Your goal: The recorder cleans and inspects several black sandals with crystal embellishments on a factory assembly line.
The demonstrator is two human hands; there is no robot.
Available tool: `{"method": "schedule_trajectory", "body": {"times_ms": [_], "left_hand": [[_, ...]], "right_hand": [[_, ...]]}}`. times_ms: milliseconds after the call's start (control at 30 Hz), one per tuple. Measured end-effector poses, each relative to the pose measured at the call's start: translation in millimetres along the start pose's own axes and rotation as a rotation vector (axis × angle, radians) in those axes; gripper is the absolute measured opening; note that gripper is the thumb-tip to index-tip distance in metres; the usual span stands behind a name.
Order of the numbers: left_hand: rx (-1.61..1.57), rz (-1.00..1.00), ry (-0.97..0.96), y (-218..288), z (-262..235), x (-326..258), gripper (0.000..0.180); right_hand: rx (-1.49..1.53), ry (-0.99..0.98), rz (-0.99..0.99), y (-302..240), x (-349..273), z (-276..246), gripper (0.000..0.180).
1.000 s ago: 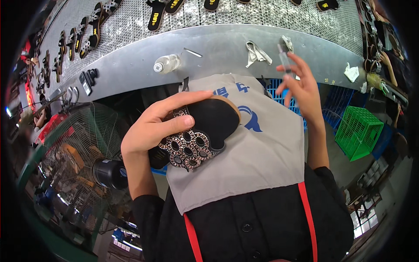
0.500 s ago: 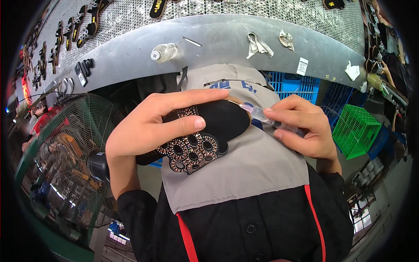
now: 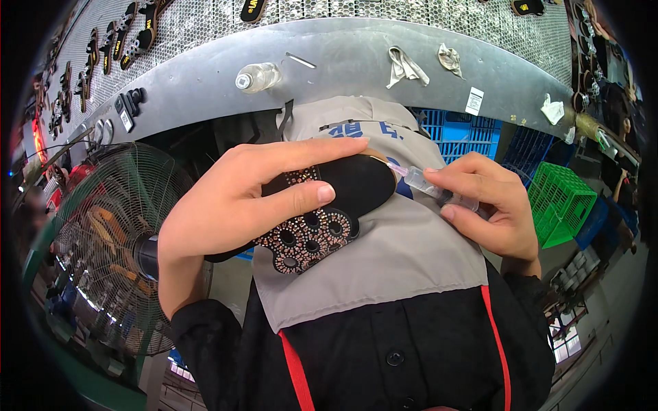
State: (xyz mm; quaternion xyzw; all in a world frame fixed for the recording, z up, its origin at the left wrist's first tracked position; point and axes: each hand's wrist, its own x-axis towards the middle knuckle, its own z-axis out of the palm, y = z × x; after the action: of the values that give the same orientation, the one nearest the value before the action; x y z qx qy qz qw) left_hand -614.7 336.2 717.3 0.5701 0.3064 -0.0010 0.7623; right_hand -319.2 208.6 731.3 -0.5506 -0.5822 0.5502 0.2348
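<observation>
A black sandal [image 3: 363, 188] with a rhinestone-studded, cut-out strap [image 3: 308, 241] lies tilted over my grey apron [image 3: 411, 253]. My left hand [image 3: 240, 195] grips it from the left, forefinger along the far edge and thumb across the black footbed. Between thumb and fingers of my right hand [image 3: 490, 205] is a clear syringe [image 3: 432, 187] with a pinkish needle hub. Its needle tip meets the brown edge of the sole at the rounded end. The sandal's other end is hidden behind my left hand and wrist.
Beyond my lap runs a metal ledge [image 3: 343, 55] with a clear bottle [image 3: 258, 78], a thin metal tool [image 3: 300, 60] and cloth scraps [image 3: 406, 67]. Behind it, sandals [image 3: 146, 38] lie on a mesh surface. A large fan [image 3: 113, 240] stands left; green crate [image 3: 561, 204] and blue crate [image 3: 462, 133] stand right.
The syringe and my right hand have shifted slightly right, its needle moving along the sole's edge toward the rounded end. My left hand still holds the sandal.
</observation>
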Motion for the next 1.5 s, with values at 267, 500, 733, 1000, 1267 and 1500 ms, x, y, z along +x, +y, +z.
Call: {"method": "schedule_trajectory", "body": {"times_ms": [267,500,733,1000,1267,1500], "left_hand": [[0.173,-0.041,0.024,2.3,3.5,-1.3,0.048],[0.306,0.022,0.041,4.7,7.0,-2.6,0.050],[0.253,0.013,0.037,-0.8,7.0,1.1,0.049],[0.176,0.048,0.029,-6.9,4.6,3.5,0.049],[0.148,0.018,0.034,-5.7,4.4,3.9,0.049],[0.114,0.016,0.041,-8.8,4.3,5.8,0.050]], "right_hand": [[0.115,-0.016,0.103,4.3,-5.8,0.7,0.046],[0.211,-0.035,0.252,1.0,-11.0,5.0,0.046],[0.279,0.004,0.212,4.4,-12.5,10.5,0.046],[0.266,0.028,0.224,5.9,-14.3,11.2,0.046],[0.348,0.013,0.267,5.0,-11.1,10.4,0.046],[0.345,0.005,0.280,4.7,-10.1,8.5,0.046]]}}
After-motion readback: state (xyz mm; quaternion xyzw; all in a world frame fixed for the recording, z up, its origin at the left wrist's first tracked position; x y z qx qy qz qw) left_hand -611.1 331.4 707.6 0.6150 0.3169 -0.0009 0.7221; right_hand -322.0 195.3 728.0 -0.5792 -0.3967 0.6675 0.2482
